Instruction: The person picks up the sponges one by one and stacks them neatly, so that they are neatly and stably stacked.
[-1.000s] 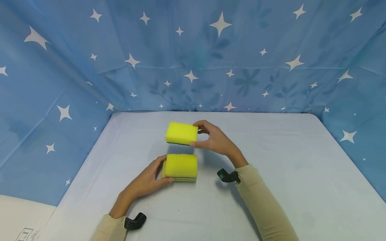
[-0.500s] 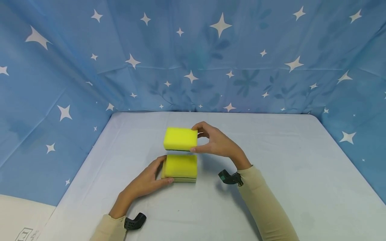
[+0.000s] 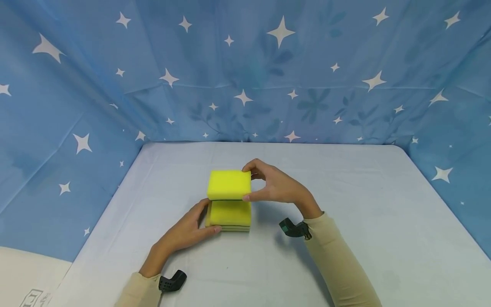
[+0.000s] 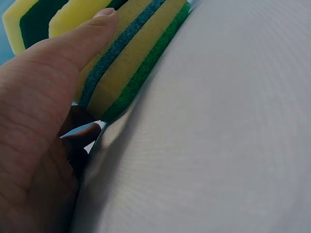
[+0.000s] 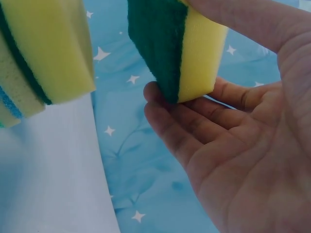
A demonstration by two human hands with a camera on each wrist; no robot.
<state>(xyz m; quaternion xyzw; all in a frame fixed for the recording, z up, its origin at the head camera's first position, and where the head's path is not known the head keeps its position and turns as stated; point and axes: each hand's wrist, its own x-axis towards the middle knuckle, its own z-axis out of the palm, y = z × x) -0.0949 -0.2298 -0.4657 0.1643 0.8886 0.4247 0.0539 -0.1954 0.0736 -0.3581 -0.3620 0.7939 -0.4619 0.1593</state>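
Note:
A stack of kitchen sponges [image 3: 231, 213] stands on the table, its yellow foam and its green and blue scouring layers [image 4: 127, 46] showing in the left wrist view. My left hand [image 3: 184, 230] grips the stack's left end, thumb at the front and fingers behind. Above the stack, my right hand [image 3: 278, 185] pinches another sponge [image 3: 229, 184] by its right end, between the thumb and the fingers. This one has its yellow foam up and its dark green scouring side [image 5: 158, 41] down. In the right wrist view a gap separates it from the stack's top sponge [image 5: 58, 48].
The table [image 3: 364, 204] has a pale cloth cover. Behind it and at both sides hangs a blue curtain [image 3: 253, 64] with white stars. Black wrist cameras [image 3: 172, 281] sit at both sleeves. An off-white surface with printed marks [image 3: 32, 297] shows at lower left.
My right hand has brought its sponge nearer to me and down towards the stack, and it now overlaps the stack's far edge in the head view. My left hand has stayed on the stack.

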